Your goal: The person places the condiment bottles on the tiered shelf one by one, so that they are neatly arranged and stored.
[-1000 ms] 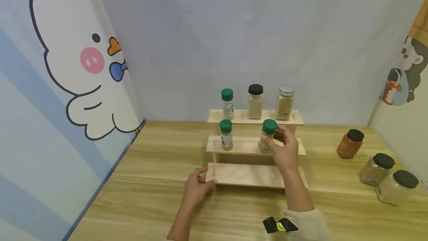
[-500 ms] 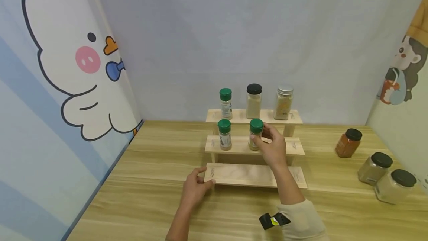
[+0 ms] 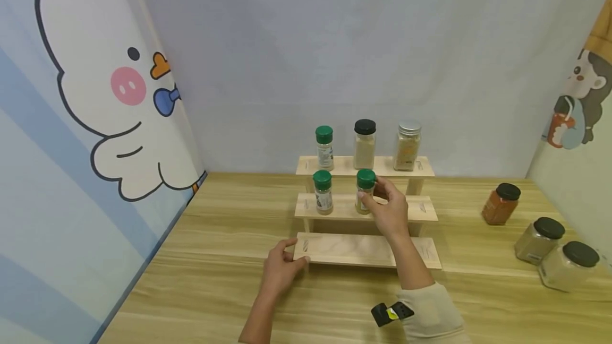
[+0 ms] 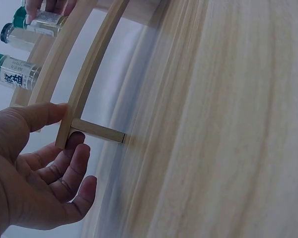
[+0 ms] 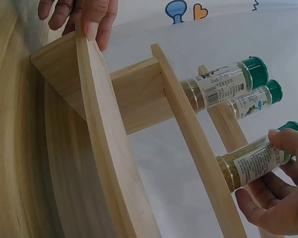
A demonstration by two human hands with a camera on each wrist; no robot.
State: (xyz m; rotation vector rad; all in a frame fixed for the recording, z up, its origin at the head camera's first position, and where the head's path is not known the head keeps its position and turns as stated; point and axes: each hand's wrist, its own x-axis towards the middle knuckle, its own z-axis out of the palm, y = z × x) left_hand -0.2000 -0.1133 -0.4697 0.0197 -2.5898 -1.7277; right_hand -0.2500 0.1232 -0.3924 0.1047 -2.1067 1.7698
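Observation:
My right hand (image 3: pixel 393 212) holds a green-capped spice jar (image 5: pixel 253 161) between thumb and fingers, its base at the middle step of the three-step wooden rack (image 3: pixel 344 249). My left hand (image 3: pixel 280 266) pinches the left end of the lowest step, thumb on top and fingers beneath in the left wrist view. Left of the held jar, another green-capped jar (image 3: pixel 323 194) stands on the middle step. Along the top step stand a green-capped jar (image 3: pixel 325 150), a black-capped jar (image 3: pixel 365 146) and a silver-capped jar (image 3: pixel 407 148).
To the right on the wooden table (image 3: pixel 229 291) stand a red-brown spice jar (image 3: pixel 499 207) and two pale jars, one greyish (image 3: pixel 538 242) and one cream (image 3: pixel 566 268), all black-capped. A white curtain (image 3: pixel 287 57) hangs behind the rack.
My right hand has slid the green-capped jar leftward along the middle step, to about its centre; it has hardly moved in the last half second. My left hand stays on the lowest step.

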